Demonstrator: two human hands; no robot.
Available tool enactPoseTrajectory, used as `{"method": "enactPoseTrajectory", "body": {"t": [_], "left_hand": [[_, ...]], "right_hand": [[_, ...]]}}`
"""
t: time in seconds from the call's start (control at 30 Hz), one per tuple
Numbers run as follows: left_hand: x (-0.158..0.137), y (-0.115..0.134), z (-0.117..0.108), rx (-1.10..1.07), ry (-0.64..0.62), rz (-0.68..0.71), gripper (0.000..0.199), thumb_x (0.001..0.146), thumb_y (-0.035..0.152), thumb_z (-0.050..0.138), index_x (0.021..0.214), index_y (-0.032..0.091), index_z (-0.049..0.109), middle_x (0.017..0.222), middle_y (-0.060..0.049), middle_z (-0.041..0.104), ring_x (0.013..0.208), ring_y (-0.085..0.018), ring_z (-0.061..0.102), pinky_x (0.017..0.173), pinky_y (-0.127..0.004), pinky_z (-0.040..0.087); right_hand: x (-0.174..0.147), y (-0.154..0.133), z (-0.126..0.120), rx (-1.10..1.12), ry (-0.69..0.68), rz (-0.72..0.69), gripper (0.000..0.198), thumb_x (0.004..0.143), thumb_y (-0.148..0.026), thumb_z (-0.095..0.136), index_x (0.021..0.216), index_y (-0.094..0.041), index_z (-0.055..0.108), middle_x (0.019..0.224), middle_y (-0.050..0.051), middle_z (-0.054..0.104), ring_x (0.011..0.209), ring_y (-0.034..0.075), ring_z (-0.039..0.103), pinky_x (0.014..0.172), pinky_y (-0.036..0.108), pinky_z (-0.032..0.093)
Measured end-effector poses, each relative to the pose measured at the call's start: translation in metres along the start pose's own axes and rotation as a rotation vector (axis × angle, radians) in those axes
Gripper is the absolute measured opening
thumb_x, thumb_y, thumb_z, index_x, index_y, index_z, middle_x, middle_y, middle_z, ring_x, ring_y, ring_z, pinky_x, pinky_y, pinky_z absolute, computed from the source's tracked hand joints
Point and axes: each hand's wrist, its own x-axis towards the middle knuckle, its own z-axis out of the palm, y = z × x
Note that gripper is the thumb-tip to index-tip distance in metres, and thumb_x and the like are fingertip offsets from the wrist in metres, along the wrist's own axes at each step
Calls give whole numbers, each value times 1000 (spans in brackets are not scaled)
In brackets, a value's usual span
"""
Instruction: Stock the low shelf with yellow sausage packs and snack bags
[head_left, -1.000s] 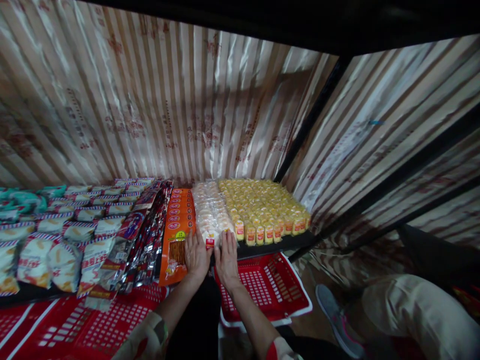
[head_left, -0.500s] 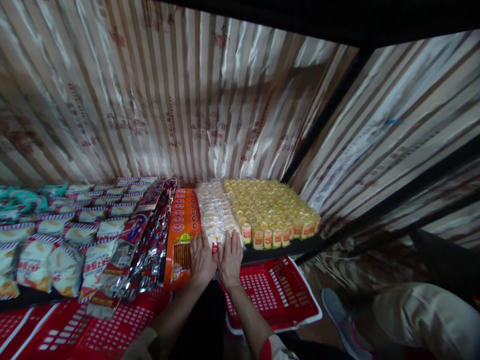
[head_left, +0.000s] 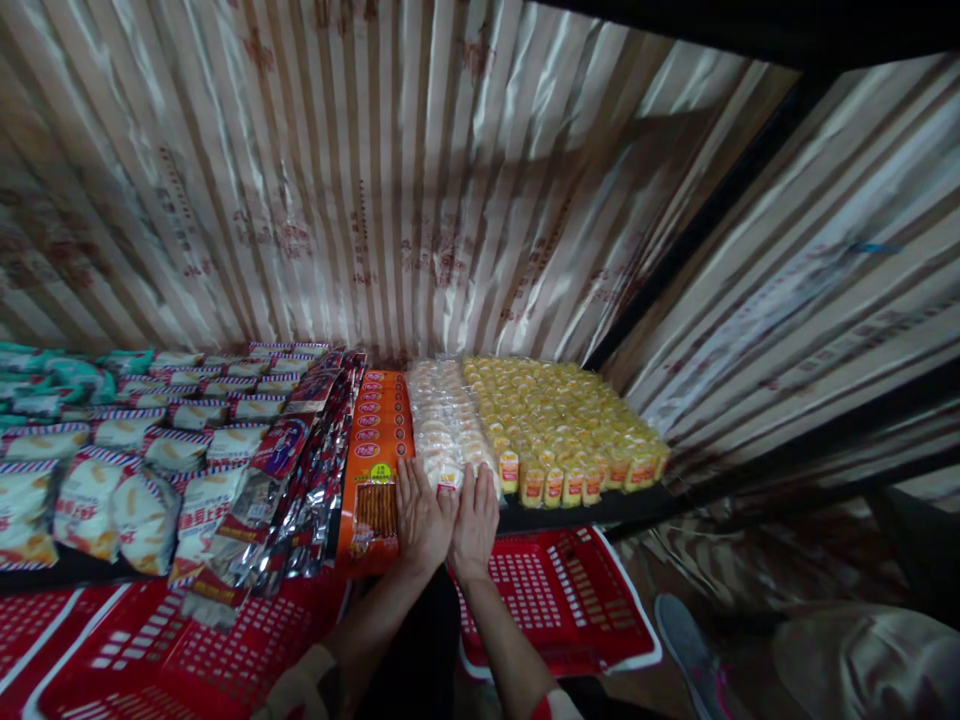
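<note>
My left hand and my right hand press side by side against the front end of two rows of white snack packets in clear wrappers. Both hands have their fingers stretched out flat, thumbs close together, and they partly cover the front packets. To the left, an orange snack pack with a window showing brown sticks lies beside my left fingers. On the other side, small yellow wrapped snacks stand in many tight rows near my right hand.
Dark red shiny packets and white snack bags with striped tops fill the shelf's left. Red baskets stand below the shelf edge. Striped sheeting hangs behind. Another person's shoe shows at lower right.
The whole view has shifted, so the shelf and hands appear slightly farther right. My hands stay flat against the front of the white packets.
</note>
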Motion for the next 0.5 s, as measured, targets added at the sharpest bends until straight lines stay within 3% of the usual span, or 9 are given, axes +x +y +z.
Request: {"method": "enactPoseTrajectory", "body": {"t": [0.1,0.23,0.37,0.5], "left_hand": [[21,-3,-4,-167,9,-57,57,90,31,28,142,7,20,148,-17,27,140,-23,9,114,-44,18],[50,-2,5,-383,-90,-183,56,93,34,22,140,6,23,149,-18,23,139,-21,16,113,-38,22],[54,3,19,-414,-108,-196,54,92,33,28,139,9,27,147,-15,29,138,-19,17,114,-37,20],[61,-2,19,-397,-28,-224,54,94,36,24,141,12,25,147,-12,29,138,-20,21,114,-38,21]], "right_hand": [[0,-3,-2,-6,34,-11,55,96,-39,24,145,-14,21,150,16,21,139,27,16,106,49,26],[1,-4,-2,0,54,-29,54,96,-38,27,144,-14,23,150,16,22,139,27,17,106,50,27],[1,-2,1,-5,59,-15,54,96,-39,26,143,-13,26,149,16,26,139,27,16,107,49,27],[1,-1,2,-7,66,-27,54,96,-38,26,145,-15,21,149,15,25,138,28,18,105,50,28]]}}
